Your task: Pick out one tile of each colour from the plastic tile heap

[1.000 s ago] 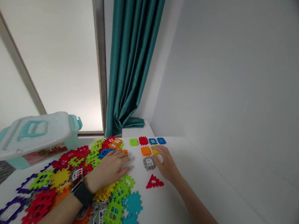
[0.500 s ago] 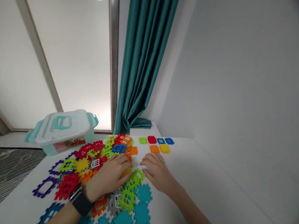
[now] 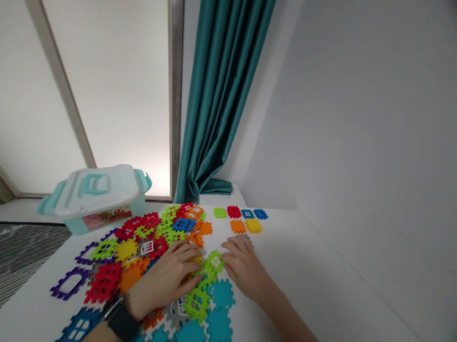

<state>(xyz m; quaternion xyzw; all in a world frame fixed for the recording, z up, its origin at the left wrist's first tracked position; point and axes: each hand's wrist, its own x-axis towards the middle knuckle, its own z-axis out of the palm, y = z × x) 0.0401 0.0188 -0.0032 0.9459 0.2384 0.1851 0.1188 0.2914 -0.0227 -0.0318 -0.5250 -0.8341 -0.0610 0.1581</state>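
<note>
My left hand [image 3: 173, 273], with a dark watch on its wrist, lies over the pile of colourful notched plastic tiles. Its thumb and curled fingers are around a yellow tile [image 3: 197, 260], mostly hidden beneath them. Just to the right, my right hand [image 3: 241, 267] has its fingertips and thumb at the right edge of a lime green window tile [image 3: 214, 262], which looks slightly raised. Behind the right hand's knuckles, a grey tile [image 3: 244, 238] is partly covered. Lime green and turquoise tiles [image 3: 219, 328] lie in front of the hands.
At the back right of the white table [image 3: 303, 279] are small separate tiles: green, red, blue, an orange tile [image 3: 238, 226] and a yellow square [image 3: 253, 225]. A lidded box [image 3: 99, 194] stands at the back left. A green curtain [image 3: 225, 98] hangs behind.
My right hand has left the small tiles at the back and come left to the green tile, whose edge has shifted up. The left hand has closed round a yellow tile. The view has turned left.
</note>
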